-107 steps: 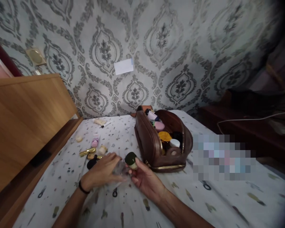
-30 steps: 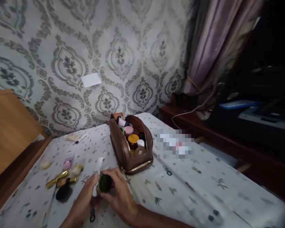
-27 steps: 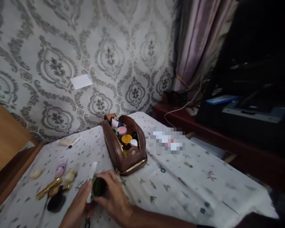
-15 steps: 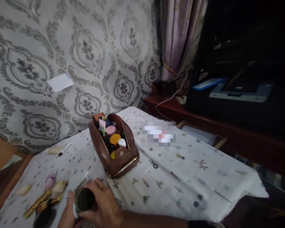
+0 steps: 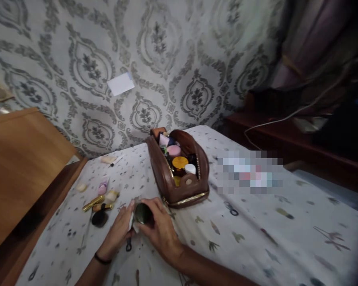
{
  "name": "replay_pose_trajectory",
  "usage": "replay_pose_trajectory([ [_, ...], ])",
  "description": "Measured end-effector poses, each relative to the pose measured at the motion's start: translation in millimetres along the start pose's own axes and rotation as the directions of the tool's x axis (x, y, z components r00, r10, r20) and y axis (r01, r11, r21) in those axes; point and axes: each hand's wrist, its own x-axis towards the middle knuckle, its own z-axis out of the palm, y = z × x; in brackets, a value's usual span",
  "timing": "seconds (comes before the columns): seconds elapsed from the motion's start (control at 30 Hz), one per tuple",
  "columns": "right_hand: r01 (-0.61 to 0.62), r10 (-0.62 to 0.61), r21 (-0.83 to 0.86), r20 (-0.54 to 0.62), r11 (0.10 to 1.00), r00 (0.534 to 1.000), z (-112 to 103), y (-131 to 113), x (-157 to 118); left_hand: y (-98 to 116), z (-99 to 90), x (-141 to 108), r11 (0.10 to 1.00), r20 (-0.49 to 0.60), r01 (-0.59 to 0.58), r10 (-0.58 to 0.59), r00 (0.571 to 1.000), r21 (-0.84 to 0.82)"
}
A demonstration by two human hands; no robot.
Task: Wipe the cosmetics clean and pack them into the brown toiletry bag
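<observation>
In front of the brown cosmetic bag, my two hands meet over the table. My right hand curls around a dark green round jar, its dark flat end facing up toward me. Against the jar's left side my left hand presses a small white piece, perhaps a wipe; its fingers are closed and partly hidden. The bag gapes open, showing a pink round container, a yellow-lidded jar and a white lid.
Left of my hands lie gold tubes, a black round case, a pink-purple tube and several pale items on the patterned white tablecloth. A wooden panel borders the left; a blurred-out object lies right of the bag.
The view has swung left, so the bag and hands appear farther right and more of both forearms shows. Both hands remain together at the green jar.
</observation>
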Motion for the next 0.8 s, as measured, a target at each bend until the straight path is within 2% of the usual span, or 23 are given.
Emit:
replay_pose_trajectory([
  [0.07, 0.012, -0.012, 0.000, -0.013, 1.000, 1.000, 2, 5, 2, 13, -0.9, 0, 0.997, -0.058, 0.074, -0.076, 0.995, -0.032],
  [0.13, 0.033, -0.034, -0.009, -0.031, 0.999, 0.999, 3, 10, 3, 22, -2.3, 2, 0.994, -0.118, 0.095, -0.100, 0.988, -0.046],
  [0.2, 0.045, -0.046, -0.023, -0.044, 0.999, 0.998, 4, 14, 5, 26, -4.3, 4, 0.999, -0.162, 0.048, -0.050, 0.986, -0.015],
  [0.33, 0.052, -0.054, -0.033, -0.037, 0.998, 0.998, 4, 17, 6, 20, -8.2, 5, 0.995, -0.199, -0.079, 0.090, 0.976, 0.061],
  [0.47, 0.070, -0.071, -0.049, -0.018, 0.996, 0.997, 3, 16, 7, 21, -9.5, 3, 0.978, -0.127, -0.204, 0.206, 0.970, 0.033],
  [0.63, 0.088, -0.093, -0.083, -0.057, 0.993, 0.994, 4, 20, 8, 29, -1.7, -3, 0.947, -0.055, -0.321, 0.320, 0.946, -0.017],
  [0.7, 0.102, -0.110, -0.107, -0.070, 0.989, 0.992, 5, 24, 8, 29, 3.2, -6, 0.940, -0.044, -0.342, 0.342, 0.939, -0.006],
  [0.8, 0.120, -0.131, -0.129, -0.085, 0.984, 0.988, 7, 28, 7, 29, 7.9, -9, 0.952, -0.046, -0.306, 0.307, 0.951, 0.020],
])
